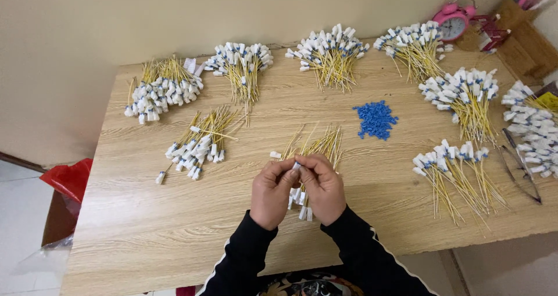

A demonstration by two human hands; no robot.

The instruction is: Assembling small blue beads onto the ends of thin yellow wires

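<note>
My left hand [272, 191] and my right hand [323, 187] meet at the near middle of the wooden table [145, 226]. Together they pinch a small white connector [296, 166] on a thin yellow wire between the fingertips. Just beyond and under my hands lies a loose bundle of yellow wires with white ends [317, 146]. A single white connector [275, 155] lies to the left of my left thumb. A heap of small blue plastic pieces [376, 120] sits beyond and to the right of my right hand.
Several bundles of yellow wires with white and blue connectors ring the table: [163, 90], [241, 63], [329, 52], [414, 45], [465, 92], [456, 171], [197, 142]. A pink alarm clock [452, 22] and a wooden holder [526, 43] stand at the back right. Tweezers [523, 168] lie at the right edge.
</note>
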